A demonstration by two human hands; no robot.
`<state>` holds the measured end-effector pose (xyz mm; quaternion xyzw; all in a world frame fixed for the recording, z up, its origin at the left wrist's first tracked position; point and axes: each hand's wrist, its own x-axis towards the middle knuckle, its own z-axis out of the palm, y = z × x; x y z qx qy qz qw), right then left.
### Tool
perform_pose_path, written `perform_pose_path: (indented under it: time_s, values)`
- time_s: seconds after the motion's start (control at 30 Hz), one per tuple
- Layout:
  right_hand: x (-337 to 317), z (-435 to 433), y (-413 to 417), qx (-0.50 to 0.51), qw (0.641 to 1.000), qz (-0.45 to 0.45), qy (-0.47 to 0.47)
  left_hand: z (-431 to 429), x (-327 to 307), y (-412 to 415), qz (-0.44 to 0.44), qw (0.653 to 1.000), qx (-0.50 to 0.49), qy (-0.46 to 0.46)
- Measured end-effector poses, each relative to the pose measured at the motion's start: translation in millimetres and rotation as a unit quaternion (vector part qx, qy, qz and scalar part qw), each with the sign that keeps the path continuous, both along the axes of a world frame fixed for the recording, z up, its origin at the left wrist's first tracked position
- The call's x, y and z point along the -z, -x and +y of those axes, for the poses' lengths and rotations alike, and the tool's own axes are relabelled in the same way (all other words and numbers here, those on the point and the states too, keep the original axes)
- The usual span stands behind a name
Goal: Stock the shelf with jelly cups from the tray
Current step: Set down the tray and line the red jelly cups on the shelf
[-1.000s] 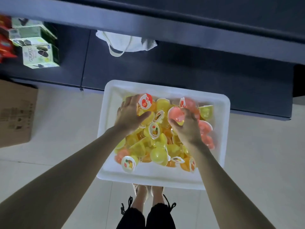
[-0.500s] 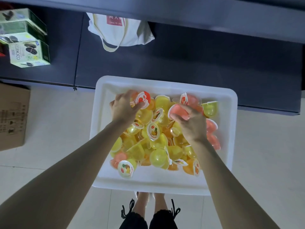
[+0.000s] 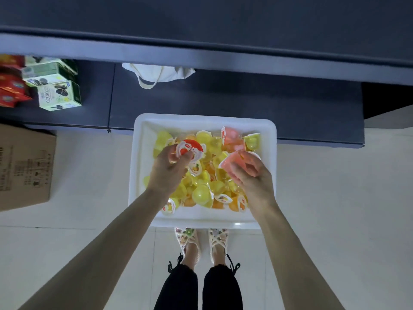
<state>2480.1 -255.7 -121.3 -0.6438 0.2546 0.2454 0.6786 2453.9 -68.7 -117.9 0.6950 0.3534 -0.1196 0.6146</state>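
The left hand (image 3: 168,172) pinches a round red-lidded cup (image 3: 190,148), and the right hand (image 3: 253,176) curls around a translucent pink cup (image 3: 231,164). Both hover above glossy domed jelly cups (image 3: 201,194) heaped in the white round-cornered plastic tray (image 3: 138,175), which lies beside the dark shelf (image 3: 245,101).

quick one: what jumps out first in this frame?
The white tray at centre, heaped with yellow, orange and pink jelly cups, stands out bright against the dark shelf behind it. Above the heap, the left hand grips a red-lidded cup and the right hand grips a pink cup. Green cookie boxes sit on the shelf at far left.
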Motion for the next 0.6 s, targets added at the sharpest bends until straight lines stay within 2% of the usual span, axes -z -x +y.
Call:
perform_pose_path:
  time_s: [0.1,0.3,0.4,0.5,0.6]
  values:
    - [-54,-17,7,0.005,0.998,0.015,-0.066,-28,-49,15,0.016,0.992,-0.038,0.117]
    - [-166,-77,18,-0.026,0.994,-0.020,-0.106,-110,-161,32,-0.023,0.979,-0.038,0.201]
    - [-218,-122,20,-0.058,0.990,-0.058,-0.118,-157,-215,33,-0.065,0.973,-0.039,0.217]
    - [-267,-177,16,-0.096,0.983,-0.107,-0.115,-208,-262,31,-0.110,0.983,-0.013,0.145]
    - [-319,-234,-1,-0.134,0.972,-0.175,-0.081,-263,-310,16,-0.144,0.979,-0.018,0.145]
